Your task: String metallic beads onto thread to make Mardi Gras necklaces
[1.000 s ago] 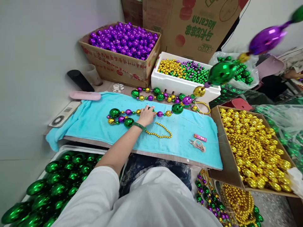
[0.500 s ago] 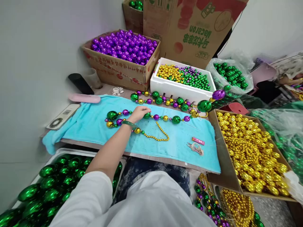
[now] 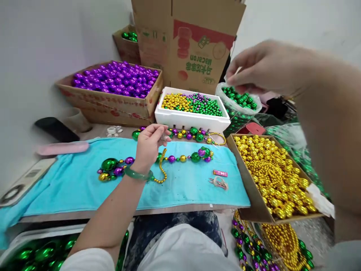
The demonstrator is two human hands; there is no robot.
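My left hand [image 3: 150, 145], with a green bangle [image 3: 138, 174] on its wrist, is pinched just above the small gold bead chain [image 3: 164, 169] of a bead strand. The chain hangs upright below the fingertips. Large green, purple and gold beads [image 3: 109, 164] of this strand lie on the turquoise towel [image 3: 180, 190], partly behind the left hand. High at the right, my right hand [image 3: 254, 71] is raised with thumb and fingers pinched together. Something thin and pale shows at its fingertips, too small to name. A second bead strand [image 3: 194, 131] lies behind the towel.
Purple beads fill a carton [image 3: 113, 103]; a white foam box [image 3: 194, 119] holds small mixed beads. Gold beads fill a box [image 3: 251, 195] on the right. On the towel lie small scissors [image 3: 220, 183] and a pink packet [image 3: 220, 173]. A green-bead bag [image 3: 239, 99] stands behind.
My right hand has come into view, raised at the right. My left hand has lifted and drawn up the gold chain. The strand's right-end beads have dropped onto the towel; the view has shifted.
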